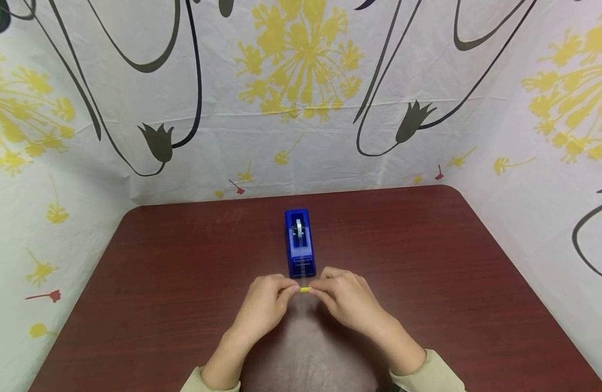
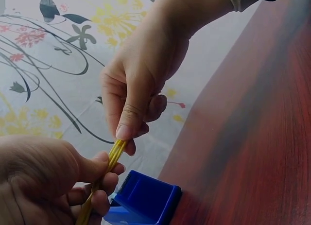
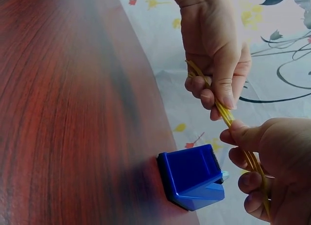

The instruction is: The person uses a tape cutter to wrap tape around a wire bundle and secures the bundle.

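Observation:
Both hands hold a bundle of thin yellow strands (image 1: 305, 289) between them, low in the middle of the head view. My left hand (image 1: 262, 305) pinches one part between thumb and fingers, and my right hand (image 1: 349, 302) pinches it close by. A short yellow stretch (image 2: 116, 153) shows between the fingertips; the strands' kind cannot be told. In the right wrist view the strands (image 3: 224, 113) run on through both hands, partly hidden by fingers. Just beyond the hands stands a blue tape dispenser (image 1: 300, 253), its roll visible. Neither hand visibly touches it.
A dark red-brown wood-grain table (image 1: 193, 256) lies under the hands. White cloth (image 1: 301, 152) with yellow flowers and dark stems hangs behind it and along both sides. The table's far edge lies beyond the dispenser.

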A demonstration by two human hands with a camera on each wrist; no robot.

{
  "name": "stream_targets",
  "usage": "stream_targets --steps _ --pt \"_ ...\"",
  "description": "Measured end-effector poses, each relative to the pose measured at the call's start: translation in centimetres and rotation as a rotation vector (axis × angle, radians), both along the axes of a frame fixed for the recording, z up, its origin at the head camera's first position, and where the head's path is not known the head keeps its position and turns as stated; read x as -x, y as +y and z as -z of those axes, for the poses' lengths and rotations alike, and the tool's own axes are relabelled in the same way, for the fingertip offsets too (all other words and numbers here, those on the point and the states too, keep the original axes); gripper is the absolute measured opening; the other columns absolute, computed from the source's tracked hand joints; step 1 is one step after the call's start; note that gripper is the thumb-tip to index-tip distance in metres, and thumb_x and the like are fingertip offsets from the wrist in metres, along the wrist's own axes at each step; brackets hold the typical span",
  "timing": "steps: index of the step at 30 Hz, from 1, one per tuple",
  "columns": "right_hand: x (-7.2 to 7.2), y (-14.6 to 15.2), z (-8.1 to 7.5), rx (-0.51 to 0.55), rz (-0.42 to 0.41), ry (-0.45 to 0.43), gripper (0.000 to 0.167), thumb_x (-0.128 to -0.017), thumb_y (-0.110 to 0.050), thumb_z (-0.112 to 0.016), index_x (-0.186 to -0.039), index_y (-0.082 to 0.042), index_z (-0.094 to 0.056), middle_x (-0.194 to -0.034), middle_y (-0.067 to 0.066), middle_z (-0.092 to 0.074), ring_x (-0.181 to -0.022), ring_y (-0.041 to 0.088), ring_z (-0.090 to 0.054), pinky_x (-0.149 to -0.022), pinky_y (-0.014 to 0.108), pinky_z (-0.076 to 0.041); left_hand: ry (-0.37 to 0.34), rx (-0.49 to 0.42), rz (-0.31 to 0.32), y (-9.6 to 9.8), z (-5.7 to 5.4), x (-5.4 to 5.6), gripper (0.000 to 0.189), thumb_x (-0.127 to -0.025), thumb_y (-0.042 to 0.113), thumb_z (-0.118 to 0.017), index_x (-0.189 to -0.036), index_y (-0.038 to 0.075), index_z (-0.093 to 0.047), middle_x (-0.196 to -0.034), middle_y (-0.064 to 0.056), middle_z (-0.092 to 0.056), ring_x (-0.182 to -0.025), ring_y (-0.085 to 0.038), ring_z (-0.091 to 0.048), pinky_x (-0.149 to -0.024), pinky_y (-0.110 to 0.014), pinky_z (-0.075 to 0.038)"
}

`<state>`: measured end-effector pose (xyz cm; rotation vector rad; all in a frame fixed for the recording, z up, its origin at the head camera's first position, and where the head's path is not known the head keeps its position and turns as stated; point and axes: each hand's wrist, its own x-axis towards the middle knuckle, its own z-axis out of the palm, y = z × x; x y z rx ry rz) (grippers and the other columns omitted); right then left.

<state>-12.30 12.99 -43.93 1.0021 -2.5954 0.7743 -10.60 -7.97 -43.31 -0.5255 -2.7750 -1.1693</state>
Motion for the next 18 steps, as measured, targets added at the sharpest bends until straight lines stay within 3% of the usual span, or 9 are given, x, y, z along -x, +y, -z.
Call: stream_targets --steps 7,11,18 --pt "0.0 -0.1 -0.2 -0.006 0.033 -0.013 0.005 -0.091 -0.020 -0.077 -0.094 -0.018 -0.080 -0.081 -0.013 -0.063 -0.065 -0.001 -0.052 -0.057 0.023 -0.047 0.063 -0.036 -0.014 0.1 0.2 0.0 0.007 -0.088 0.004 -0.076 -0.093 0.006 -0.081 -0.070 0.008 -0.060 -0.058 -0.001 -0.046 -0.053 -0.022 -0.043" --pt "-0.1 -0.2 -0.6 -0.017 0.047 -0.065 0.008 -0.095 -0.021 -0.072 -0.095 -0.020 -0.079 -0.081 -0.015 -0.063 -0.066 -0.001 -0.053 -0.058 0.024 -0.048 0.090 -0.048 -0.019 0.1 0.2 0.0 0.008 -0.087 0.004 -0.077 -0.093 0.005 -0.082 -0.072 0.007 -0.062 -0.058 -0.002 -0.046 -0.053 -0.022 -0.043" --pt "0.0 -0.4 -1.1 -0.047 0.066 -0.192 0.019 -0.102 -0.022 -0.061 -0.093 -0.018 -0.077 -0.075 -0.015 -0.061 -0.065 0.001 -0.051 -0.057 0.028 -0.045 0.169 0.012 -0.020 0.3 0.2 0.0 0.006 -0.086 0.006 -0.079 -0.090 0.010 -0.082 -0.071 0.010 -0.060 -0.058 -0.001 -0.046 -0.055 -0.022 -0.042"
